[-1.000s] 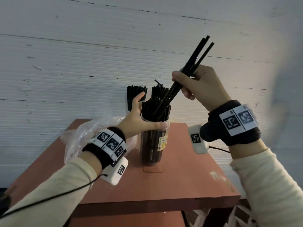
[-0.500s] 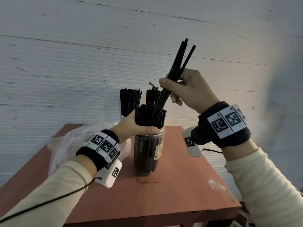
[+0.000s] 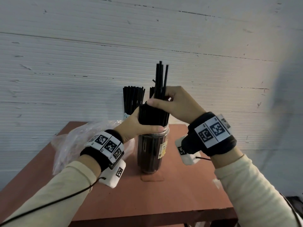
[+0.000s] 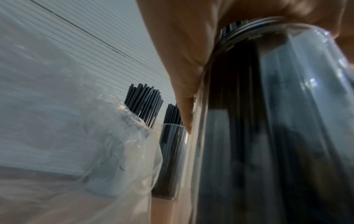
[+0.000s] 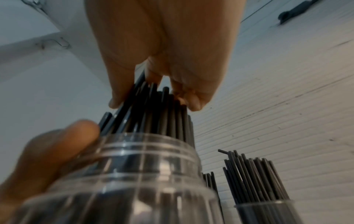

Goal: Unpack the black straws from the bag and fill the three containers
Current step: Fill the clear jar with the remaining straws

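Note:
A clear jar [image 3: 153, 153] packed with black straws stands in the middle of the red-brown table [image 3: 172, 194]. My left hand [image 3: 141, 126] grips its neck, thumb across the front. My right hand [image 3: 170, 102] pinches a small bundle of black straws [image 3: 161, 79] upright, their lower ends in among the straws in the jar. The right wrist view shows the fingers [image 5: 191, 100] just above the straw tops and the jar's threaded neck [image 5: 149, 151]. Two more straw-filled containers stand behind, one [image 3: 132, 99] left, one [image 5: 258, 181] mostly hidden by my hands.
A crumpled clear plastic bag [image 3: 78, 145] lies on the table to the left of the jar, beside my left wrist. A white ribbed wall [image 3: 82, 63] runs close behind the table. The table's front edge [image 3: 147, 215] is near me.
My right hand has swung the bundle from a rightward tilt to upright and lowered it into the jar. The left hand kept its hold on the jar's neck.

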